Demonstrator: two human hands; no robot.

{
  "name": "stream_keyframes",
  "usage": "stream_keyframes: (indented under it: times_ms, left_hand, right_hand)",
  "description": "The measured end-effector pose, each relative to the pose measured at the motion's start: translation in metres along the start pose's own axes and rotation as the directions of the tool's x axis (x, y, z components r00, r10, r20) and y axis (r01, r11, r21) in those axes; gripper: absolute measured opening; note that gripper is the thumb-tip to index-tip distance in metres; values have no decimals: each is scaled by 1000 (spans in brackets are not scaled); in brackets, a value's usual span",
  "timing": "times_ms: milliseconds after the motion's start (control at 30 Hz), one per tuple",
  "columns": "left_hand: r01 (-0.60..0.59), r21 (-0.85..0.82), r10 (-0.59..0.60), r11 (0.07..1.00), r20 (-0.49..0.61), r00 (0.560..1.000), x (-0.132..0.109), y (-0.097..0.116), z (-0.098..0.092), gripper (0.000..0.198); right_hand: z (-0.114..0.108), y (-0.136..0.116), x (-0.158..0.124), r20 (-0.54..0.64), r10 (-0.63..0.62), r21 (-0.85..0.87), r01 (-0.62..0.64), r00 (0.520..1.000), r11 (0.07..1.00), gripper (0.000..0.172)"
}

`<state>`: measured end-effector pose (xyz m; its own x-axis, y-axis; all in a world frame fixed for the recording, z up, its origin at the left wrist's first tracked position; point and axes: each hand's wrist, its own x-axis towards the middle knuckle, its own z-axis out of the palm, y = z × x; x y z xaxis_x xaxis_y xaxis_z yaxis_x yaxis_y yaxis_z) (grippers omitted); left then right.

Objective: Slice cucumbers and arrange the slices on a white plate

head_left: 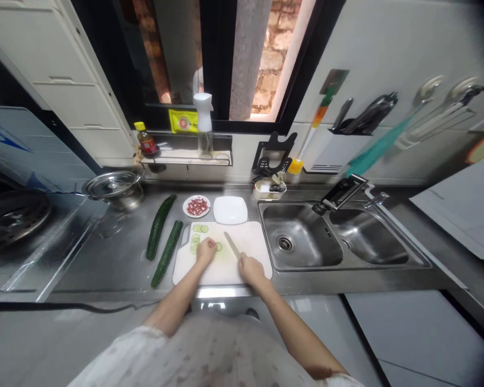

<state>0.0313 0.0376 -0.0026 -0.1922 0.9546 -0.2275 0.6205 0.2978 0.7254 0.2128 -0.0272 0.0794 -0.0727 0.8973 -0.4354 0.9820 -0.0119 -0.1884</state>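
A white cutting board (248, 244) lies on the steel counter in front of me. My right hand (250, 269) is closed around the handle of a knife (232, 245), whose blade points up and left over the board. My left hand (205, 250) is curled with its fingers down on the board, touching cucumber slices (195, 244); more slices lie near the board's top left corner. Whether it holds a piece under the fingers is hidden. Two whole cucumbers (161, 226) lie on the counter just left of the board.
Behind the board stand a small dish of red bits (196, 206) and an empty white plate (230, 210). A double sink (306, 242) with a faucet (341, 193) is to the right. A steel pot (115, 188) and stove are at the left.
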Motion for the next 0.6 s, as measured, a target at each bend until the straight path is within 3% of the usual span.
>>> stream_keyframes:
  times_ms: [200,600]
  left_hand:
    - [-66,109,74,992,-71,995,0,-5,0,10]
    - [-8,122,14,992,-53,998,8,-7,1,15]
  right_hand:
    - [-4,5,-8,-7,-60,-31,60,998,998,30]
    - [-1,13,-36,71,-118,-104,125,991,987,28]
